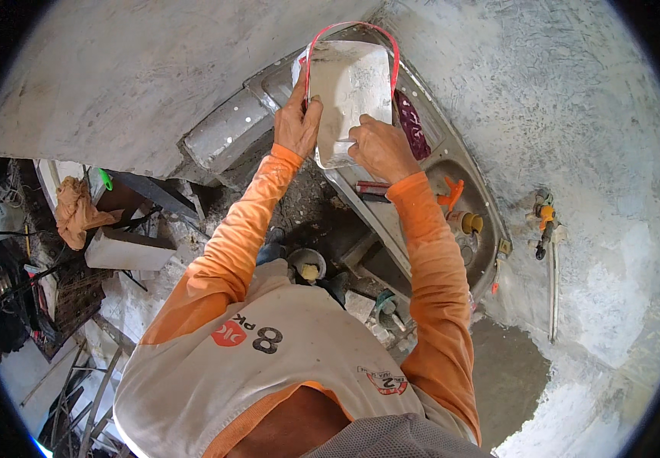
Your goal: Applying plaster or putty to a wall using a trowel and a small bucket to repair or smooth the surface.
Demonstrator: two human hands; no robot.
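A white, roughly rectangular bucket with a red handle is tilted so that its inside faces me, above the far part of the metal sink unit. Greyish residue coats its inner walls. On its left side my left hand is closed around the rim, thumb toward the inside. My right hand is at the near right part of the bucket's opening, its fingers curled in; what they hold, if anything, I cannot make out. The red handle arches over the bucket's far end.
The sink basin holds an orange tool and a yellow cup-like piece. A dark red cloth lies beside the bucket. A tap juts from the right wall. Below stands a small bucket; clutter fills the left.
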